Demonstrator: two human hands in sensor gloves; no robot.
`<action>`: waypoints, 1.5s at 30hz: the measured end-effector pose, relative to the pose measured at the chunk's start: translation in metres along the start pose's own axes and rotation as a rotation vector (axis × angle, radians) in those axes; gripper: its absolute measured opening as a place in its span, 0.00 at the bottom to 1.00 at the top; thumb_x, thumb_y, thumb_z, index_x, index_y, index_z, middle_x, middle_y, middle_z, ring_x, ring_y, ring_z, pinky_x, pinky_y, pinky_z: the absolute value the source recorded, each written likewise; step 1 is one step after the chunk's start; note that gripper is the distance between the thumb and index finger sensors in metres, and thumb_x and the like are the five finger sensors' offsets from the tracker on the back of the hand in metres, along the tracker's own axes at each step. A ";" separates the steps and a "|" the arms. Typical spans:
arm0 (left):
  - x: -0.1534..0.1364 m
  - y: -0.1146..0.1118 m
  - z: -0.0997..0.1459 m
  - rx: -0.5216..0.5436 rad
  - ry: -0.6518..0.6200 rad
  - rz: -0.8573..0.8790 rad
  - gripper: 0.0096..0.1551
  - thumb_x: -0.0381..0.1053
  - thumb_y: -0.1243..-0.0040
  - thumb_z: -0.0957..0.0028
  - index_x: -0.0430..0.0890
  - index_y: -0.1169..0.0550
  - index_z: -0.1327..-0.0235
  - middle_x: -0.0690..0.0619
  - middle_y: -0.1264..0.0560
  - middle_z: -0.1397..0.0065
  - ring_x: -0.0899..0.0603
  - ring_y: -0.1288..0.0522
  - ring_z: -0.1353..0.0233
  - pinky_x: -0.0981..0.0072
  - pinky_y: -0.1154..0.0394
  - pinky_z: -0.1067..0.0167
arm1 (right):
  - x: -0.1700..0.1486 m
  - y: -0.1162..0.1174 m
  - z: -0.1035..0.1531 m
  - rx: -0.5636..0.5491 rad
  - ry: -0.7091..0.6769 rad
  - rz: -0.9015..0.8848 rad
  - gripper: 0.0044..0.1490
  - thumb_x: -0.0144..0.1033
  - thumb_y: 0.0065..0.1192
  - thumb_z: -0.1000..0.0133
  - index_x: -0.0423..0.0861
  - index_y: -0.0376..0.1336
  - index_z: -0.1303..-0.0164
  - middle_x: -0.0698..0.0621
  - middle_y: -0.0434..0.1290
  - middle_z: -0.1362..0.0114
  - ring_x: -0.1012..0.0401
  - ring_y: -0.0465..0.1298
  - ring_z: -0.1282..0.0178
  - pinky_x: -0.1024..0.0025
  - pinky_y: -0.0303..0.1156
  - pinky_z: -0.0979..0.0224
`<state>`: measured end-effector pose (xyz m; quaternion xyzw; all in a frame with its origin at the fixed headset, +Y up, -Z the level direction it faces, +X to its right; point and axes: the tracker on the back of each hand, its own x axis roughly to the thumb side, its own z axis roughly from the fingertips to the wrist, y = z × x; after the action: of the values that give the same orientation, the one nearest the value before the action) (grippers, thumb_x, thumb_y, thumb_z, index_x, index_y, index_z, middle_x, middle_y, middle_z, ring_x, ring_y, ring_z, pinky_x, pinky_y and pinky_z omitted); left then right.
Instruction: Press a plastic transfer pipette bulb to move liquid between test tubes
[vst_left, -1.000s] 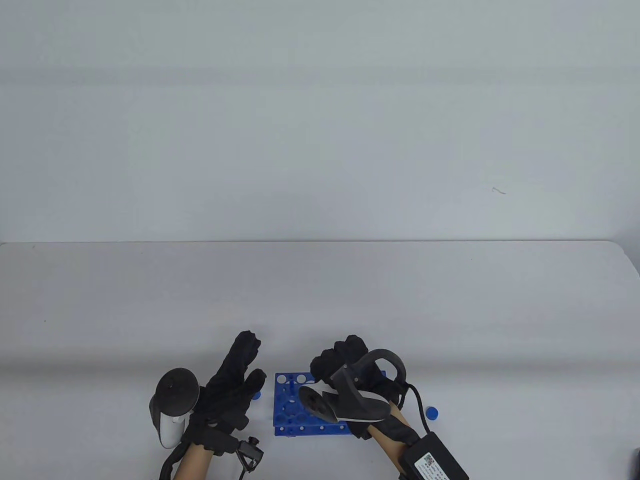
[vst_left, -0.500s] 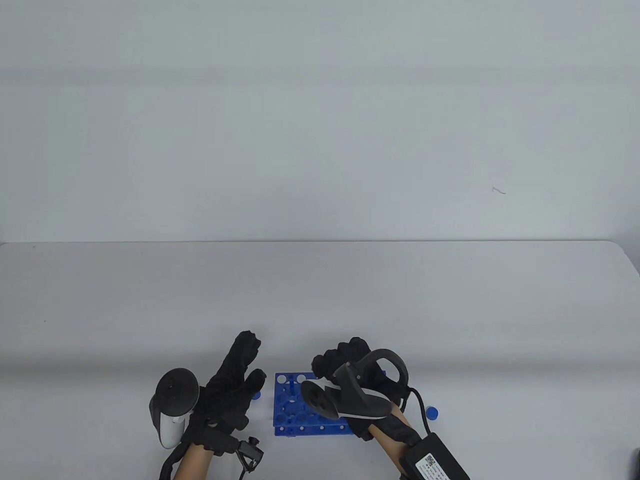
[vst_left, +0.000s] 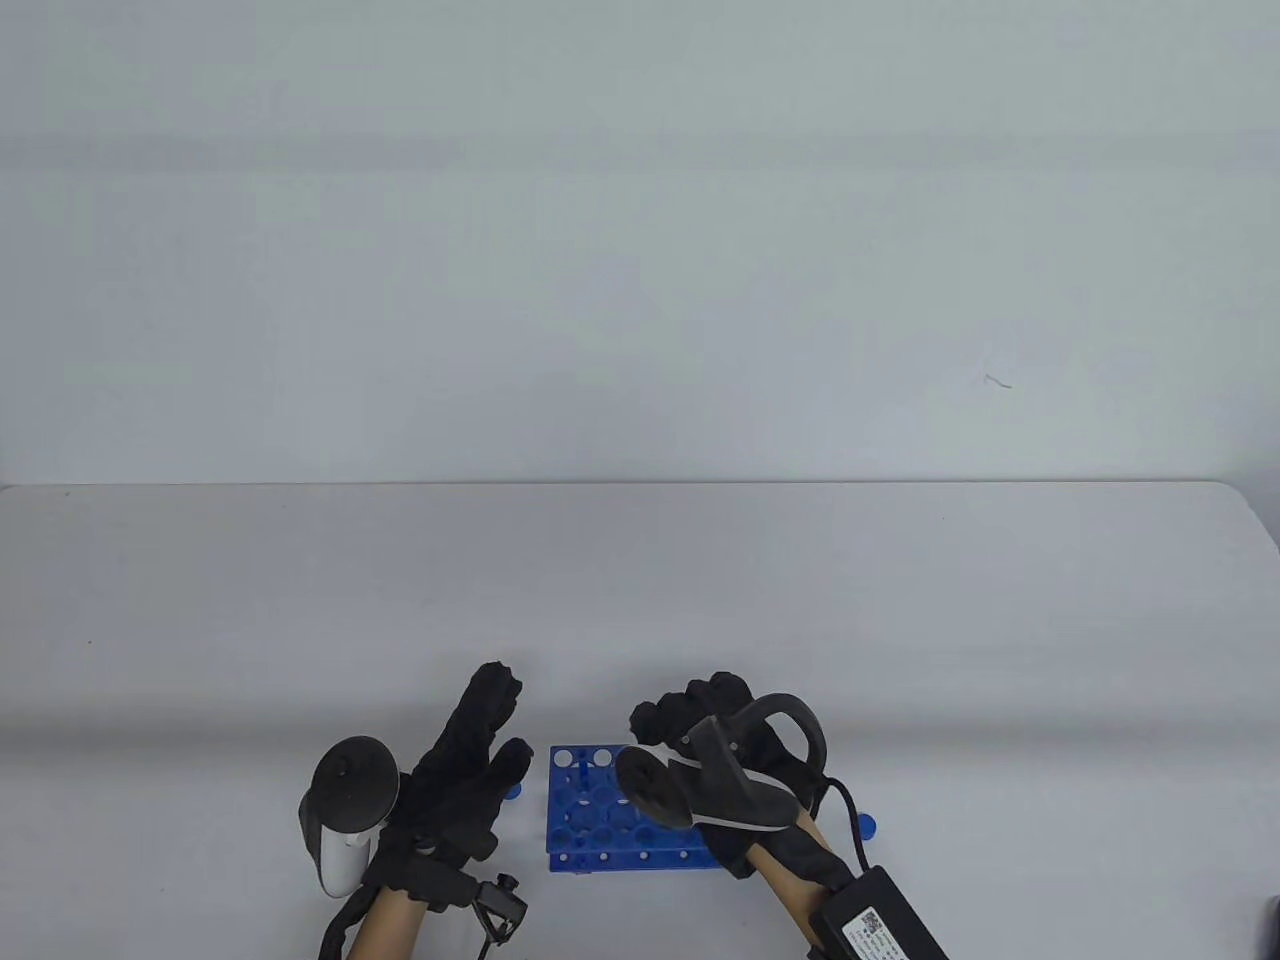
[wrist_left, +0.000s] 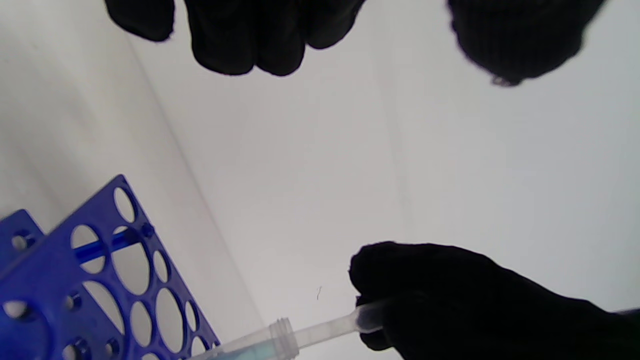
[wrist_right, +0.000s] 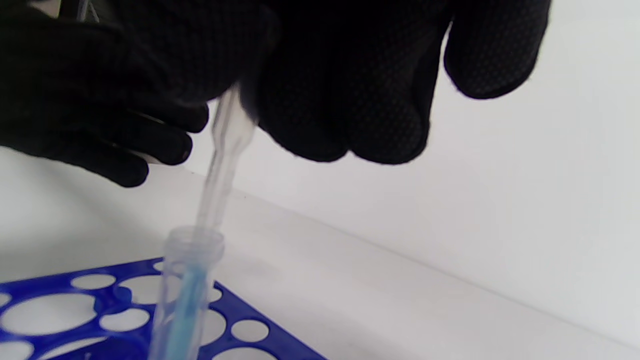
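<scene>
**Right hand shifts over rack with pipette in tube; left hand idle**

Change noted: against the two earlier table views, the right hand (vst_left: 715, 715) sits slightly further toward the right side of the rack (vst_left: 590, 815), and its tracker has tilted and dropped lower over the rack. The left hand (vst_left: 465, 770) shows no change of place, just left of the rack, above the counter (vst_left: 900, 620).

Right grip: in the right wrist view the fingers (wrist_right: 350, 100) are curled together and clamped on the upper part of the pipette (wrist_right: 222, 150). The bulb itself is hidden inside the glove, so whether it is squeezed cannot be told.

Left grip: fingers apart and extended, holding nothing; the left wrist view shows its fingertips (wrist_left: 250, 40) bare against the wall.

Task items: the pipette stem runs down into the open mouth of a tube (wrist_right: 187, 280) standing in the rack. Blue liquid shows in the tube around the stem. One blue cap (vst_left: 866, 825) lies on the counter right of the rack; another (vst_left: 514, 790) lies just left of it, beside the left hand.

Judgement: the small shift looks like an adjustment of the stem inside the tube, so the work appears to be at the draw or discharge stage. Which of the two cannot be settled from these views.

Risk: a tilted stem could lever the tube in its rack hole.
</scene>
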<state>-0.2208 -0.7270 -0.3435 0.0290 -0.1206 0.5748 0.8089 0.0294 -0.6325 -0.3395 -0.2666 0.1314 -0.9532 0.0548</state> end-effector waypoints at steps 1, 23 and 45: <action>0.000 0.000 0.000 0.000 0.000 0.000 0.62 0.77 0.52 0.55 0.49 0.52 0.12 0.45 0.47 0.09 0.35 0.45 0.13 0.32 0.48 0.18 | -0.002 -0.003 0.001 -0.005 0.005 -0.015 0.29 0.45 0.67 0.57 0.51 0.73 0.46 0.56 0.84 0.51 0.59 0.82 0.51 0.46 0.70 0.31; -0.001 0.000 0.001 0.000 0.010 -0.017 0.62 0.77 0.52 0.56 0.49 0.52 0.12 0.45 0.47 0.09 0.35 0.45 0.13 0.32 0.48 0.18 | -0.086 -0.095 0.063 0.000 0.171 -0.185 0.28 0.44 0.68 0.54 0.49 0.73 0.45 0.54 0.84 0.50 0.57 0.82 0.51 0.45 0.70 0.31; -0.001 -0.003 0.002 -0.006 0.009 -0.015 0.62 0.77 0.52 0.55 0.49 0.52 0.12 0.45 0.47 0.09 0.35 0.45 0.13 0.32 0.48 0.18 | -0.056 -0.054 0.041 0.167 0.119 -0.066 0.29 0.43 0.70 0.56 0.49 0.73 0.44 0.54 0.84 0.49 0.57 0.82 0.50 0.45 0.70 0.31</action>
<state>-0.2187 -0.7288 -0.3419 0.0251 -0.1185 0.5686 0.8136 0.0970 -0.5804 -0.3188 -0.2083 0.0457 -0.9763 0.0376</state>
